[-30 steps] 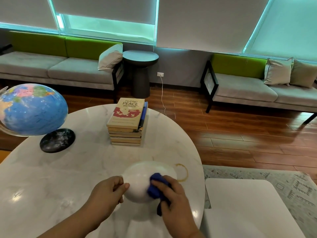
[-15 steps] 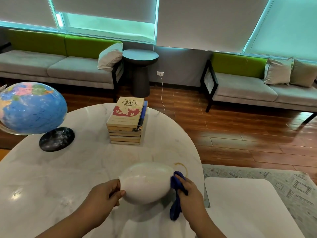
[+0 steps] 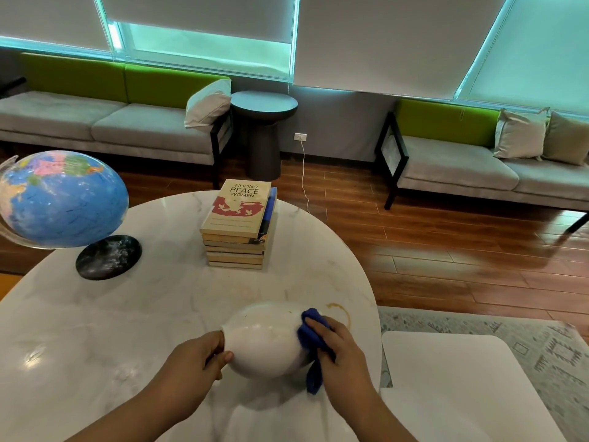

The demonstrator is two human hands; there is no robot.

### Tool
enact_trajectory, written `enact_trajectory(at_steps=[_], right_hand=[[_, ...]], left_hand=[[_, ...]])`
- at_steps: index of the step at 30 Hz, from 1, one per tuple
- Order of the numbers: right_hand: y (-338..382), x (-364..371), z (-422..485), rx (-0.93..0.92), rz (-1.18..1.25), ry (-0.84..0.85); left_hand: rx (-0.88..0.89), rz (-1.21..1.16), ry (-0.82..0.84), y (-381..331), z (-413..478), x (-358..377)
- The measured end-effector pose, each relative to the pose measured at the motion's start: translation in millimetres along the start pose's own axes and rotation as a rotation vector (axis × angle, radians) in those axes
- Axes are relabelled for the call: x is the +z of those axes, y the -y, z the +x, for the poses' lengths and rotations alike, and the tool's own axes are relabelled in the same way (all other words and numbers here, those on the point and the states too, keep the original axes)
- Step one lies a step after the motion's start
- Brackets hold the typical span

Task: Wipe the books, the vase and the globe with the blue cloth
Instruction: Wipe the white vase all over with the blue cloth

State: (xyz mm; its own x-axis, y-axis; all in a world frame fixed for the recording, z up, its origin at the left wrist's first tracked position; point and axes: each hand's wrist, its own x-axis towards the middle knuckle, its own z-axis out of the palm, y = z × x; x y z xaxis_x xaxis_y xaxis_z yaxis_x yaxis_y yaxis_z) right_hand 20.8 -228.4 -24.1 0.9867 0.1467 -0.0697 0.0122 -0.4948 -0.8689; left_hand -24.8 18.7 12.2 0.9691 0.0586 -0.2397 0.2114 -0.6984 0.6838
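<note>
A round white vase (image 3: 264, 339) lies tilted on its side above the near part of the marble table (image 3: 127, 320). My left hand (image 3: 194, 362) grips its narrow left end. My right hand (image 3: 338, 349) presses the blue cloth (image 3: 310, 333) against the vase's right side, and a tail of cloth hangs below. A stack of several books (image 3: 239, 224) stands at the table's far middle. The blue globe (image 3: 62, 199) on its black round base (image 3: 108, 256) is at the far left.
A brownish ring stain (image 3: 342, 312) marks the table just right of the vase. A white low surface (image 3: 452, 387) adjoins the table on the right, over a patterned rug (image 3: 526, 346). Sofas and a dark round side table (image 3: 263, 105) line the far wall.
My right hand slid the cloth from the vase's front to its right side, then up a little. The vase turned so its narrow end points left.
</note>
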Motion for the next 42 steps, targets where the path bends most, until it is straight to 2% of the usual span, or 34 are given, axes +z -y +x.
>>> enact_trajectory(at_steps=[2,6,7,12,17,24,29,35,40,42], right_hand=[[-4.3,-0.8,1.7,0.014,0.007,0.003],[-20.8,-16.1,16.0,0.248,-0.02,-0.028],[-21.6,-16.9,17.3,0.255,-0.033,-0.017],[-9.6,-14.0,13.7,0.037,-0.057,0.046],[-19.3,-26.8,24.1,0.126,-0.126,0.056],[1.2,-16.5,2.7,-0.041,-0.068,0.117],[-5.6,-12.4,1.1,0.139,-0.047,-0.034],[23.0,10.8,-24.3,-0.027,-0.024,0.034],[16.1,3.8,-24.7,0.079,0.08,-0.126],[25.3,8.4,-28.0,0.005,0.037,-0.09]], left_hand=[[-0.002,0.001,0.001,0.1,0.8,-0.9],[0.02,0.042,0.007,-0.2,1.1,-2.2],[0.03,0.053,0.011,-1.1,0.8,-2.4],[0.054,0.082,0.012,-3.1,1.5,-4.3],[0.099,0.105,0.008,-5.6,3.4,-6.3],[0.098,0.095,-0.007,-7.7,3.1,-6.7],[0.081,0.086,-0.011,-13.4,0.8,-4.8],[0.098,0.098,-0.047,-26.2,2.3,-2.8],[0.13,0.101,-0.072,-38.2,0.5,1.3],[0.145,0.123,-0.095,-43.5,0.5,3.5]])
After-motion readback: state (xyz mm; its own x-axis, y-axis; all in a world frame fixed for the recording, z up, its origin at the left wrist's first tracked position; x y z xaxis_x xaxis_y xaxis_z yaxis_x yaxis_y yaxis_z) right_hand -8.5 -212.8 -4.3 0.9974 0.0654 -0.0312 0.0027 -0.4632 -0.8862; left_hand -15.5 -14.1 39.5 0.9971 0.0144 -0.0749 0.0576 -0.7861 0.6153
